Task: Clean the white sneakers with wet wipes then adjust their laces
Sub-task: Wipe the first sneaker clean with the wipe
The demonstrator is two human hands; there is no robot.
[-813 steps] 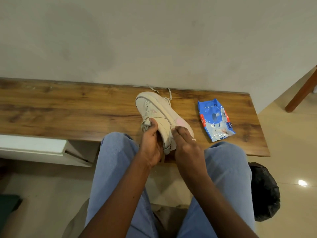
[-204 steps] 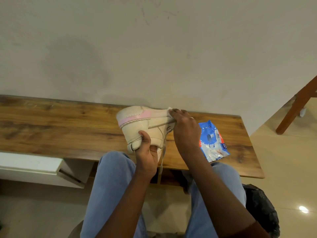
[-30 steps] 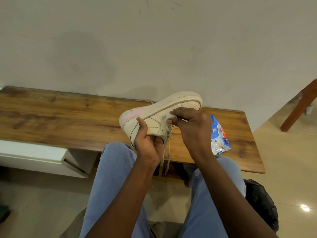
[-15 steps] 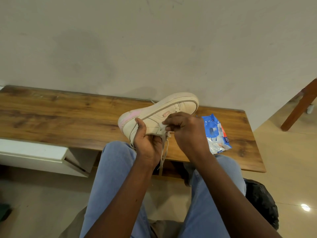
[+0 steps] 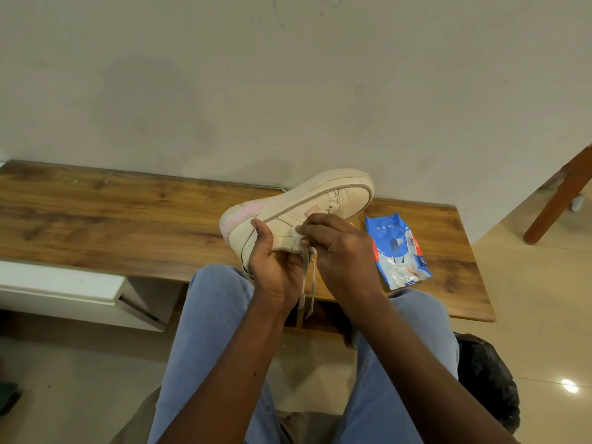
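A white sneaker (image 5: 323,195) with a pink patch at the heel is held up on its side over the wooden bench (image 5: 112,219), sole away from me and toe to the right. My left hand (image 5: 275,264) grips it from below near the heel, thumb on the side panel. My right hand (image 5: 339,248) pinches a small white wet wipe (image 5: 297,233) against the sneaker's side near the lace eyelets. The grey laces (image 5: 307,280) hang loose between my hands. Only one sneaker is in view.
A blue pack of wet wipes (image 5: 397,251) lies on the bench right of my hands. A black bag (image 5: 487,379) sits on the floor at my right knee. A wooden chair leg (image 5: 560,200) stands at far right. The wall rises right behind the bench.
Over the last second my right hand has slid with the wipe leftward along the sneaker's side, from mid-shoe toward the lace area. The left hand's grip stays the same.
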